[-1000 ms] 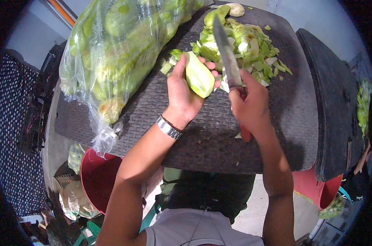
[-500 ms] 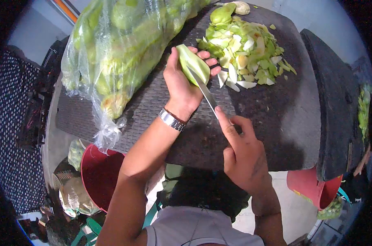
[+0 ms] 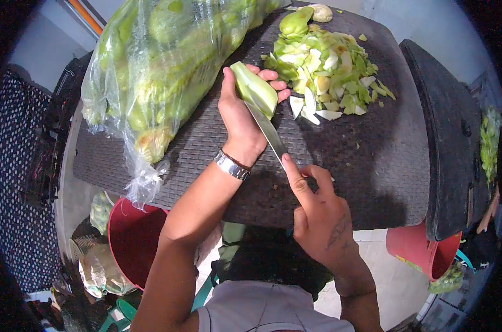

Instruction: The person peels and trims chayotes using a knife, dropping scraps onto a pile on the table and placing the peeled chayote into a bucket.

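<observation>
A pale green, peeled-looking chayote (image 3: 260, 93) rests in my left hand (image 3: 238, 119), palm up, with the fingers curled round its far side. My right hand (image 3: 320, 216) is closed on a knife (image 3: 268, 133), its index finger stretched along the back of the blade. The blade lies against the near left side of the chayote, by my left palm; the handle is hidden in my fist. To the right of the chayote, a heap of green and white peelings (image 3: 331, 69) covers part of the dark woven tabletop (image 3: 339, 160).
A large clear plastic bag of green chayotes (image 3: 168, 72) lies at the table's left. A whole chayote (image 3: 295, 22) sits behind the peelings, beside a pale round piece (image 3: 321, 13). Red buckets (image 3: 115, 232) stand below on both sides. A dark chair back (image 3: 447, 138) borders the right edge.
The knife blade has shifted from the middle of the chayote's face to its near left side. Both hands sit slightly further left in the view.
</observation>
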The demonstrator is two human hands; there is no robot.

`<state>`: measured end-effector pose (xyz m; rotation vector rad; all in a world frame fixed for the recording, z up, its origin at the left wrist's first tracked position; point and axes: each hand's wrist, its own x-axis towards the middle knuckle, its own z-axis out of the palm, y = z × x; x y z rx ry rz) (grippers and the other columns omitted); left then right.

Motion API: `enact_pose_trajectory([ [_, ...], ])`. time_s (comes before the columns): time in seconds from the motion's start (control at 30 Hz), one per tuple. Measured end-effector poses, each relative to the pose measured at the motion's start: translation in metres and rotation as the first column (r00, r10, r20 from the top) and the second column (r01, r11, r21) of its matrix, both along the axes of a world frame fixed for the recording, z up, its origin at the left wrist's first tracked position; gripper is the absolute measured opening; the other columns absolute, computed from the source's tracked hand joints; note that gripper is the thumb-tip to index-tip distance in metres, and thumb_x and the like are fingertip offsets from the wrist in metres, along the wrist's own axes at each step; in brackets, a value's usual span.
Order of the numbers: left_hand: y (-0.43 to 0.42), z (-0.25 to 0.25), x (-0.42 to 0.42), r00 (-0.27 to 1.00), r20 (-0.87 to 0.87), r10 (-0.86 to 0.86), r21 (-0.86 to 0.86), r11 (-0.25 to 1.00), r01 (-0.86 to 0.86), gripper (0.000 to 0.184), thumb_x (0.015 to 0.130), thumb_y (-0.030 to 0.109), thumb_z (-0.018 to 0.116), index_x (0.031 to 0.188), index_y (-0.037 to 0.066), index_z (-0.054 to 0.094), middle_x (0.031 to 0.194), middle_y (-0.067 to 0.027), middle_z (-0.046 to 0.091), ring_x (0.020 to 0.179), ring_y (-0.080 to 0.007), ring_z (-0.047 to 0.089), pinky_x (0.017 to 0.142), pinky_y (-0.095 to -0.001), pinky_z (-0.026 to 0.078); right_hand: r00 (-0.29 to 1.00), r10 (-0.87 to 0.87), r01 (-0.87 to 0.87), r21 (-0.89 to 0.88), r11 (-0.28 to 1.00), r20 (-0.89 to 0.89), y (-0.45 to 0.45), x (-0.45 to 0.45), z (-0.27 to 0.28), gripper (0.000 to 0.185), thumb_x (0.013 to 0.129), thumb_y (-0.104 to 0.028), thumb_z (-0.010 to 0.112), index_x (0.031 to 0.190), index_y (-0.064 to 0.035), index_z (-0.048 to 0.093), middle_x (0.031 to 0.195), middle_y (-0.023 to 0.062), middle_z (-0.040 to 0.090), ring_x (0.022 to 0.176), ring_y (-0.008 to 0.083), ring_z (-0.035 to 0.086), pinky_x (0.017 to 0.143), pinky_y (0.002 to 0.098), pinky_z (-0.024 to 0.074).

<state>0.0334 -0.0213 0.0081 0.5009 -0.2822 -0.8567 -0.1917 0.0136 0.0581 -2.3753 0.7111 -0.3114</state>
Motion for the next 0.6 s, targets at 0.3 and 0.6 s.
enact_pose_trajectory([
  [0.3, 0.002, -0.003, -0.004, 0.997, 0.053, 0.062, -0.017, 0.998, -0.061, 0.053, 0.109, 0.054, 0.034, 0.11, 0.006, 0.054, 0.104, -0.0197, 0.067, 0.091, -0.0373, 0.069, 0.085, -0.0521, 0.057, 1.0, 0.017, -0.017, -0.034, 0.999, -0.007, 0.002, 0.003, -0.004, 0.085, 0.082, 0.003, 0.06, 0.16, -0.0181, 0.034, 0.129, 0.0245, 0.05, 0.092, 0.0446, 0.069, 0.077, 0.0501, 0.0604],
  [0.6, 0.003, 0.008, -0.023, 0.978, 0.148, 0.149, -0.004, 0.989, -0.15, 0.054, 0.109, 0.057, 0.035, 0.109, 0.006, 0.05, 0.103, -0.0181, 0.066, 0.087, -0.0295, 0.068, 0.082, -0.0414, 0.057, 0.997, -0.039, 0.038, 0.022, 0.999, 0.071, 0.004, 0.01, -0.006, 0.088, 0.076, 0.01, 0.055, 0.159, -0.0164, 0.039, 0.126, 0.0233, 0.051, 0.099, 0.0457, 0.066, 0.081, 0.0502, 0.0592],
])
